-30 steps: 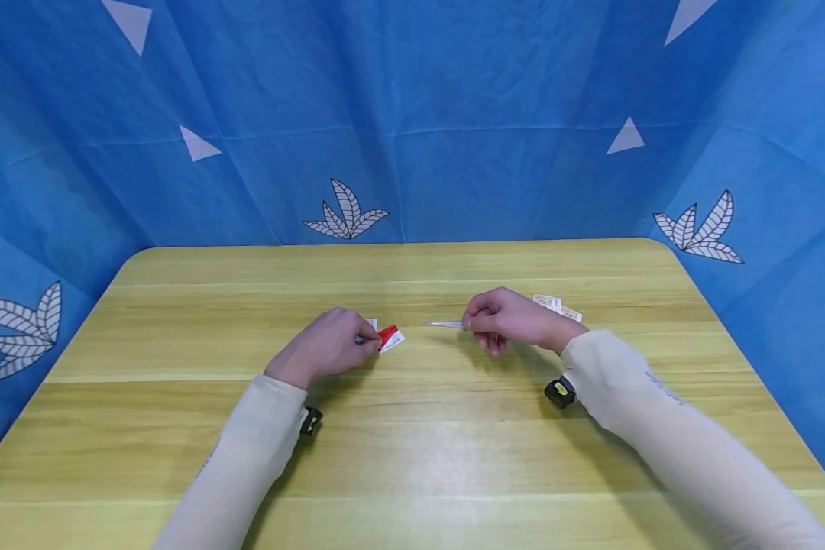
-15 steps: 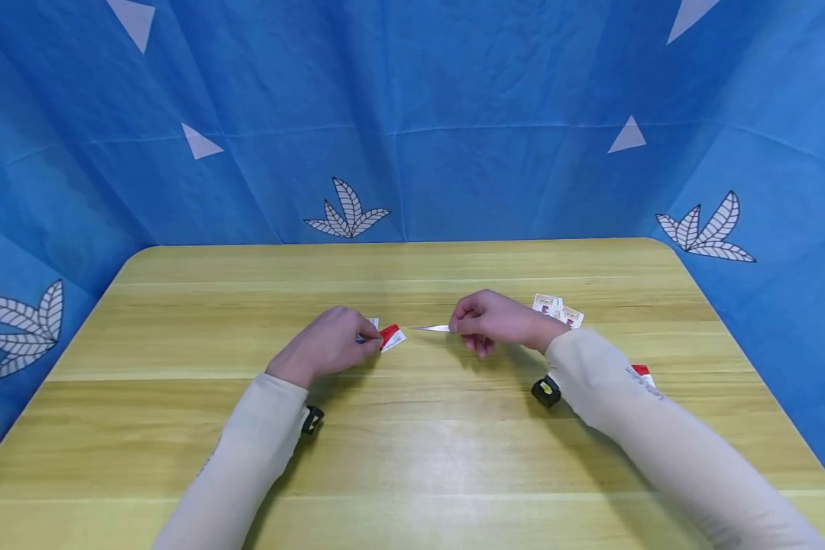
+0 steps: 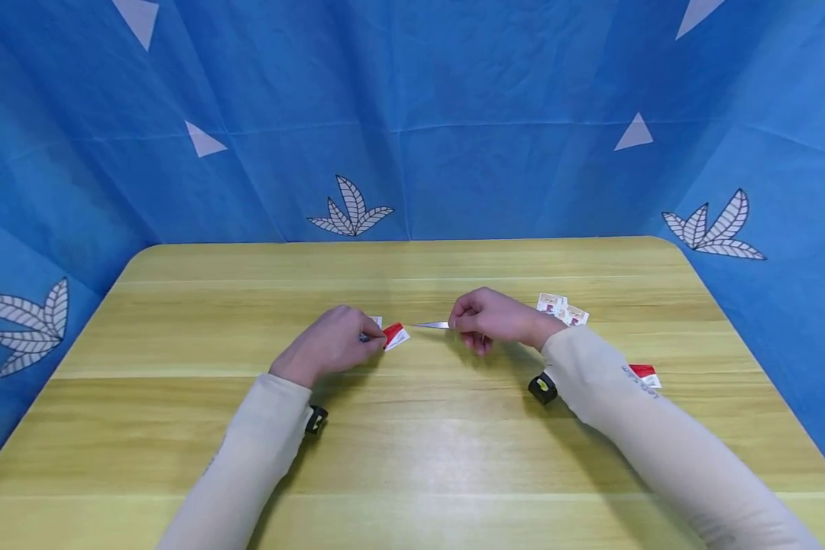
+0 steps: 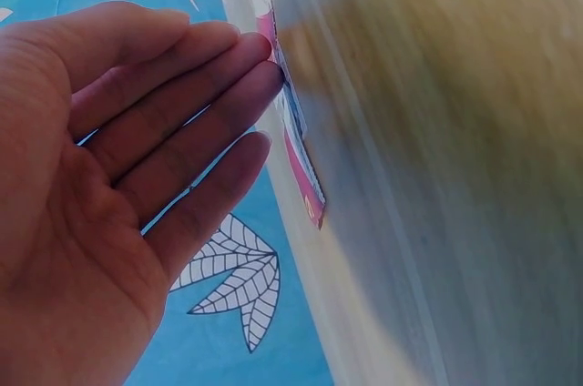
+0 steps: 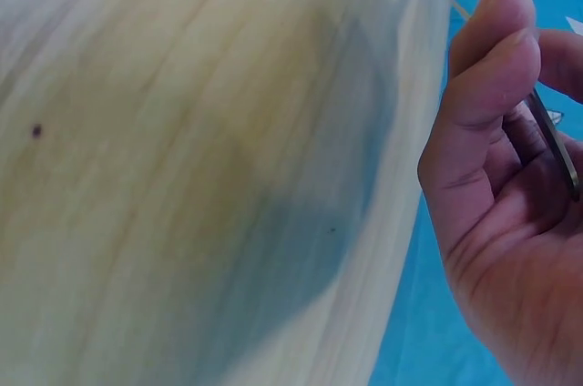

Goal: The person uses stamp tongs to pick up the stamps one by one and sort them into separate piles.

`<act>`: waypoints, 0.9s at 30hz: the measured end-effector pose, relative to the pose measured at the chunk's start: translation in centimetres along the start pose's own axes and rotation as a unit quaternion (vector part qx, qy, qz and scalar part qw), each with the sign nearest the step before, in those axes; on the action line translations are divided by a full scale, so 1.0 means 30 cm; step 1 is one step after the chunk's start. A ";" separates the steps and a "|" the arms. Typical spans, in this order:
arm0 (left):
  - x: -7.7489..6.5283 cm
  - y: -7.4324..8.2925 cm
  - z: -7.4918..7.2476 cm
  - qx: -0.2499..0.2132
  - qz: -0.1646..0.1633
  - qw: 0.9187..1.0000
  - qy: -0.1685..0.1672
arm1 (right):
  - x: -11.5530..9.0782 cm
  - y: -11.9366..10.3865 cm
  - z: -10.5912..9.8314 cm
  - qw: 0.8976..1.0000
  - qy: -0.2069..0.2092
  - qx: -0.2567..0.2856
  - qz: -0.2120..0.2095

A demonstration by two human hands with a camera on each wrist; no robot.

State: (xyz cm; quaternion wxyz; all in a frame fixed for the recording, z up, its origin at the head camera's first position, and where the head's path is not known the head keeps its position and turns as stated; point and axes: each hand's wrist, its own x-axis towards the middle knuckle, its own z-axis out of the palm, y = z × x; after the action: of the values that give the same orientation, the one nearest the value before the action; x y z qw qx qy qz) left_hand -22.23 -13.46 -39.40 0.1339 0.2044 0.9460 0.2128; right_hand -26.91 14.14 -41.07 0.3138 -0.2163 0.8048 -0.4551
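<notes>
My left hand [image 3: 333,344] rests its fingertips on a small flat red and white piece of paper [image 3: 396,336], like a stamp. Its fingers lie nearly straight in the left wrist view, beside two thin pieces, one a pink-red piece [image 4: 303,172]. Part of another pale piece [image 3: 376,321] shows behind the hand. My right hand [image 3: 495,317] pinches a pair of pointed metal tweezers [image 3: 431,325] between thumb and forefinger. The tweezers' tips point left, a short gap from the red and white paper. In the right wrist view, the tweezers' dark back end [image 5: 556,145] crosses the palm.
Beyond the right wrist lie several overlapping pale printed stamp-like papers [image 3: 561,308]. Another red and white piece [image 3: 646,374] lies beside the right sleeve, partly hidden by it. A blue patterned cloth [image 3: 440,122] hangs behind the wooden table [image 3: 440,458].
My right hand has moved left with the tweezers, bringing their tips closer to the red and white paper. The piece by the right sleeve has come into view. My left hand has stayed nearly still.
</notes>
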 end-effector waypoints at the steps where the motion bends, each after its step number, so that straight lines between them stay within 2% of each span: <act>1: -0.001 -0.001 0.001 -0.001 0.001 1.000 0.000 | 0.003 0.002 0.000 1.000 -0.001 -0.002 -0.002; 12: -0.001 -0.002 -0.007 -0.002 0.010 1.000 -0.002 | 0.022 0.012 0.014 1.000 -0.007 -0.003 -0.006; 21: 0.001 0.005 -0.004 -0.008 -0.012 1.000 -0.006 | 0.021 0.011 0.029 1.000 -0.011 -0.004 -0.015; 27: 0.003 0.005 -0.002 -0.005 -0.008 1.000 -0.005 | 0.023 0.009 0.038 1.000 -0.010 -0.006 -0.027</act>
State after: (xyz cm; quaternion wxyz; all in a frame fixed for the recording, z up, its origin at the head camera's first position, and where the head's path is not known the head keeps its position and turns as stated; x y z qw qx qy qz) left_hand -22.29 -13.32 -39.30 0.1414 0.1970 0.9460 0.2153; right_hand -26.61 13.15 -41.97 0.3081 -0.2444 0.7983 -0.4561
